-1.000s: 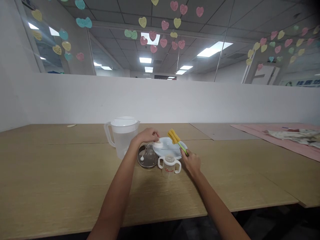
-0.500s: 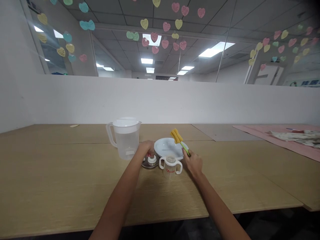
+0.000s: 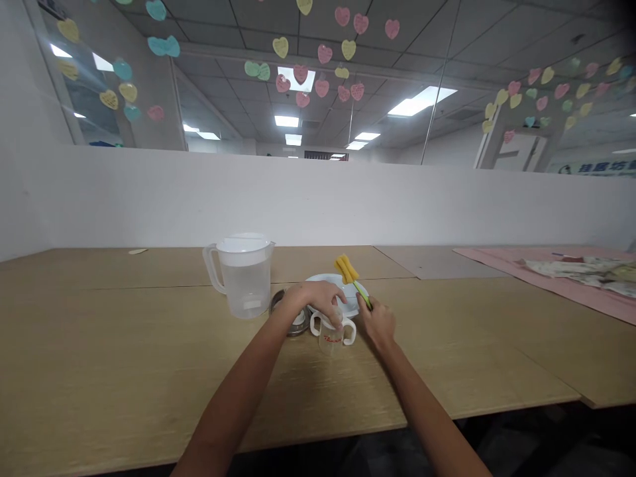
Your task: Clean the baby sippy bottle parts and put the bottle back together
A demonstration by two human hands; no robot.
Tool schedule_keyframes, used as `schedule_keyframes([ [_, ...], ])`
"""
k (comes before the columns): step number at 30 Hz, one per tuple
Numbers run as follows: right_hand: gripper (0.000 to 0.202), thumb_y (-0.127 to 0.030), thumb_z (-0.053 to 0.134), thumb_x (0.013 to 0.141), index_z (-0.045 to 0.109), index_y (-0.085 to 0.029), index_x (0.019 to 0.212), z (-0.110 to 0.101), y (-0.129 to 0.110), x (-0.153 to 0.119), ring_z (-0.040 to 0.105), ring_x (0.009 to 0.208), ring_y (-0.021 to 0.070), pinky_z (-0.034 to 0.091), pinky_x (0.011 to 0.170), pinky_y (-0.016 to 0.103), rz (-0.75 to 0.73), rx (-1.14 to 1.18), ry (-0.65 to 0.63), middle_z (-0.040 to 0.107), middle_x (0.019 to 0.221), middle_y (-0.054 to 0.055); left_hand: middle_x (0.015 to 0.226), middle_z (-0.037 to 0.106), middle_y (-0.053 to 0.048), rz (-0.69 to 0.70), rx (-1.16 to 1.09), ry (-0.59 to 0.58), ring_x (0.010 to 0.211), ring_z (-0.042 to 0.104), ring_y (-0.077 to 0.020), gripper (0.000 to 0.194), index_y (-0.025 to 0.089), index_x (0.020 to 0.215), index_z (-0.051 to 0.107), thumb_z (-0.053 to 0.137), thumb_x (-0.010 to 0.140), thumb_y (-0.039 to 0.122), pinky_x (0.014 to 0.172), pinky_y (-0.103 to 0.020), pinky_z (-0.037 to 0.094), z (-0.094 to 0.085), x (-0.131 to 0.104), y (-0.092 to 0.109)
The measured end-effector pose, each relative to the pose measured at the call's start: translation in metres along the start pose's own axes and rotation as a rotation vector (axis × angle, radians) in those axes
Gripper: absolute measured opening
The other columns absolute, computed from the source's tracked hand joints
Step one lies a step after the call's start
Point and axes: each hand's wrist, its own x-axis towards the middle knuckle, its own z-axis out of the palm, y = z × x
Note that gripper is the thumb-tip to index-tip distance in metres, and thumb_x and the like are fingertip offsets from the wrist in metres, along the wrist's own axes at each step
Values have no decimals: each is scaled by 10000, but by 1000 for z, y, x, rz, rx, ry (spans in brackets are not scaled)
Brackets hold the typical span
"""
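Nearest on the wooden table (image 3: 278, 411), the clear cup (image 3: 328, 340) stands upright, two-handled, its red lettering too small to read. The left hand (image 3: 322, 297) hides most of its mouth; whether the fingers grip it, I cannot tell. The right hand (image 3: 379, 322) is closed around the green-handled, yellow-headed sponge brush (image 3: 346, 269). Beyond, a metal tray (image 3: 299, 330) and white bowl (image 3: 360, 291) are partly covered; a translucent pitcher (image 3: 247, 285) stands farther left.
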Motion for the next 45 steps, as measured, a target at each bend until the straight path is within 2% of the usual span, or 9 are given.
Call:
schedule_keyframes([
  [10,530,-548,323,896,677,-156,863,-4,-2,0,539,624,149,218,542,250,35,1,-36,671,767,110,1108,606,0,39,88,-86,962,580,-225,727,285,1164,555,775,472,313,744,-262,459,8,4,5],
  [17,513,-532,317,902,660,-155,848,-11,-6,-2,525,603,144,217,539,256,87,57,-42,658,742,97,1015,598,12,308,-196,-28,945,558,-187,577,249,1081,590,770,535,297,803,-254,426,1,0,2],
  [22,459,-498,322,906,638,-165,902,-12,-5,-2,513,595,145,231,539,249,139,126,-38,645,731,84,1070,602,-38,507,-739,244,998,550,-194,552,206,1056,605,790,541,270,857,-290,419,-1,5,-16],
  [26,530,-460,176,931,618,-170,902,-4,3,3,524,659,167,256,564,253,235,292,133,642,772,82,1043,614,-67,410,-1040,666,956,582,-196,535,169,1100,570,744,612,306,830,-324,463,1,19,-29],
  [28,541,-432,143,932,613,-166,896,0,7,5,527,677,173,264,580,257,242,339,218,639,779,81,1025,614,-64,290,-931,889,938,588,-198,496,163,1089,573,721,637,301,808,-331,481,2,25,-33],
  [30,523,-427,162,927,610,-161,900,2,8,4,527,681,172,273,592,256,192,372,288,635,767,74,1018,604,-65,194,-652,1055,961,574,-213,486,162,1058,595,735,604,259,833,-347,477,3,29,-37],
  [33,480,-434,227,916,616,-155,897,4,7,0,527,678,160,289,603,243,44,395,361,632,743,61,1024,585,-65,146,-245,1151,995,548,-226,499,181,1053,608,735,571,186,907,-373,438,6,32,-42],
  [37,430,-402,314,896,653,-145,831,5,5,-3,510,632,133,296,598,231,-154,320,411,629,704,57,1071,584,-78,117,32,1095,1013,523,-236,517,167,1110,577,711,611,185,938,-389,407,7,31,-46],
  [45,268,-308,480,841,685,-190,715,3,6,-1,480,596,107,242,556,232,-374,61,617,575,581,16,1087,604,-89,54,492,893,997,480,-245,456,159,1122,552,571,677,58,905,-392,382,7,28,-47],
])
